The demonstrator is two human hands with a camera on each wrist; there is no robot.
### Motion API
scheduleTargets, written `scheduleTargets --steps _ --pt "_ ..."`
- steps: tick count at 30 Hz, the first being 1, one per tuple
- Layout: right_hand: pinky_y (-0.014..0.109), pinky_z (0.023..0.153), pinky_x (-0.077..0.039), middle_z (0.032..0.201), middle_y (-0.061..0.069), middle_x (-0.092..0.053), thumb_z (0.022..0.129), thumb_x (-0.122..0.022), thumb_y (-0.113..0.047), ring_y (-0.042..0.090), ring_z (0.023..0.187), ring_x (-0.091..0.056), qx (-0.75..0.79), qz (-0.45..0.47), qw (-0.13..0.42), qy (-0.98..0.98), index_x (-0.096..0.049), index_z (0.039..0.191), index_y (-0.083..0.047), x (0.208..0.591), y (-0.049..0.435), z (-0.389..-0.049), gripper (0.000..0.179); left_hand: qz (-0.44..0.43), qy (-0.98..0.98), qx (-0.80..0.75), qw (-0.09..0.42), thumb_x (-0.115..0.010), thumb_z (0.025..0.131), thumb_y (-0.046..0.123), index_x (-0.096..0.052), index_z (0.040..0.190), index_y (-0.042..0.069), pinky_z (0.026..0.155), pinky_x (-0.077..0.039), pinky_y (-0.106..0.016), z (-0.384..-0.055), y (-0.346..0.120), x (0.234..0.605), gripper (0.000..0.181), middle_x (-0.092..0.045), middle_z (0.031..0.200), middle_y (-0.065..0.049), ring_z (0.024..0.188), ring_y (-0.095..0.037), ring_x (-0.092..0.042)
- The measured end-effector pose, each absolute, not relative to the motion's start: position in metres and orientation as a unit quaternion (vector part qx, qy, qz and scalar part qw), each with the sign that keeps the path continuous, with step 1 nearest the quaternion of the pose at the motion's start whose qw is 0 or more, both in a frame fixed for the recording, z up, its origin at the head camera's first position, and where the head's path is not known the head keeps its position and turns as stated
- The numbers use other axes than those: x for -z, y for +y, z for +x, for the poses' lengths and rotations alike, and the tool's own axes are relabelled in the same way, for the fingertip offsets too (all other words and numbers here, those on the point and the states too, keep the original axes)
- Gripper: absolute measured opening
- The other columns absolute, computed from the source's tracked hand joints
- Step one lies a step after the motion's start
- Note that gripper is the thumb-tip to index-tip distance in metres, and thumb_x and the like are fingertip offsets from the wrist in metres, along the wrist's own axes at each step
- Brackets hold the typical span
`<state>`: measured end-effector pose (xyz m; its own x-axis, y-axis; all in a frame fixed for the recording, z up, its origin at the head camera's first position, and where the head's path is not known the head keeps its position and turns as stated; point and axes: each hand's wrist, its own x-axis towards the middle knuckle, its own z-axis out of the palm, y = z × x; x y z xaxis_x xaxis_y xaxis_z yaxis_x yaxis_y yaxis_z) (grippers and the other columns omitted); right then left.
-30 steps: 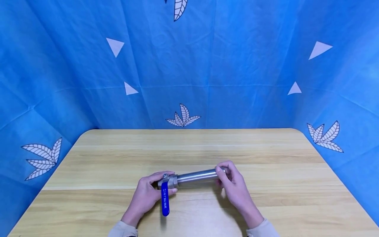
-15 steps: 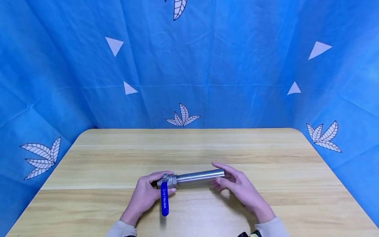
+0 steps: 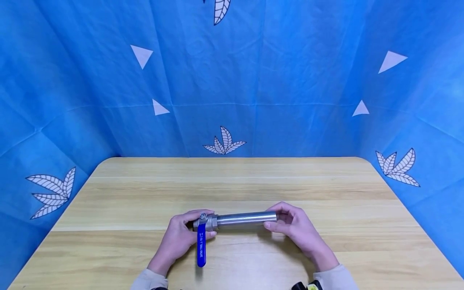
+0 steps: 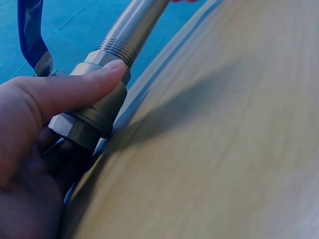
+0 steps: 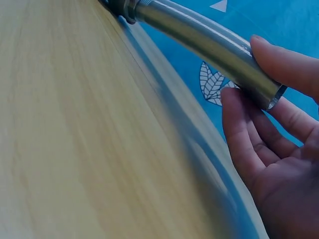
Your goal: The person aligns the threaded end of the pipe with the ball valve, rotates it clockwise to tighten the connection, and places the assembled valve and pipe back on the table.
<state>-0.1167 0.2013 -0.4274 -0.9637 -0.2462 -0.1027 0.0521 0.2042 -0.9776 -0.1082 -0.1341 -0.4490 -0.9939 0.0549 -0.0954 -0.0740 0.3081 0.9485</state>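
Observation:
My left hand (image 3: 177,238) grips a metal ball valve (image 3: 210,220) by its body, thumb along the near side and fingers round the far side. Its blue lever handle (image 3: 201,245) points toward me. A smooth steel pipe (image 3: 244,218) runs rightward out of the valve, and exposed threads (image 4: 116,49) show where it enters the hex end. At the pipe's free end, my right hand (image 3: 301,231) holds it between thumb and fingers. The hollow open end (image 5: 277,97) shows in the right wrist view. Valve and pipe are raised over the table, casting a shadow below.
A light wood-grain table (image 3: 232,181) spreads under both hands. Blue cloth (image 3: 290,80) with white leaf and triangle prints hangs behind it and along both sides. A dark device (image 3: 308,286) sits at my right wrist.
My right hand loosened from the pipe's end, shifted its fingers and thumb back, then took the end again with the thumb lower. The left hand keeps its grip on the valve.

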Motion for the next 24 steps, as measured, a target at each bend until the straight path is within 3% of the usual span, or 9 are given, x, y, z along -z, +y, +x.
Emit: scheduleTargets --steps 7,13,17,24 --pt "0.025 0.073 -0.056 0.098 0.011 -0.073 0.078 -0.094 -0.011 0.017 0.081 -0.067 0.62 -0.045 0.103 0.777 -0.076 0.118 0.0 0.4243 0.1999 -0.1164 0.046 -0.008 0.811 -0.583 0.054 -0.101 0.071 0.019 -0.083 0.118 0.034 0.115 -0.05 -0.048 -0.1082 -0.1341 0.4483 0.053 -0.078 0.13 0.011 0.133 -0.022 -0.068" --pt "0.026 0.075 -0.057 0.096 0.011 -0.077 0.075 -0.096 -0.011 0.018 0.082 -0.07 0.616 -0.02 0.097 0.782 -0.077 0.116 -0.001 0.4227 0.1985 -0.1164 0.046 -0.011 0.813 -0.579 0.057 -0.101 0.071 0.021 -0.082 0.12 0.033 0.118 -0.048 -0.052 -0.1086 -0.1337 0.4474 0.053 -0.077 0.131 0.012 0.135 -0.024 -0.066" --pt "0.028 0.076 -0.059 0.095 0.013 -0.081 0.083 -0.093 -0.02 0.02 0.081 -0.075 0.606 -0.019 0.104 0.788 -0.077 0.116 -0.001 0.4233 0.1983 -0.1162 0.041 -0.016 0.816 -0.574 0.057 -0.101 0.072 0.022 -0.082 0.12 0.033 0.118 -0.047 -0.053 -0.1088 -0.1334 0.4468 0.053 -0.077 0.131 0.011 0.135 -0.025 -0.066" --pt "0.033 0.061 -0.062 0.085 0.017 -0.079 0.099 -0.079 -0.033 0.024 0.07 -0.074 0.592 -0.036 0.121 0.796 -0.075 0.111 0.001 0.4244 0.1949 -0.1158 0.037 -0.015 0.814 -0.577 0.058 -0.1 0.073 0.021 -0.082 0.121 0.033 0.117 -0.048 -0.052 -0.1092 -0.1335 0.4471 0.053 -0.078 0.131 0.011 0.134 -0.024 -0.067"
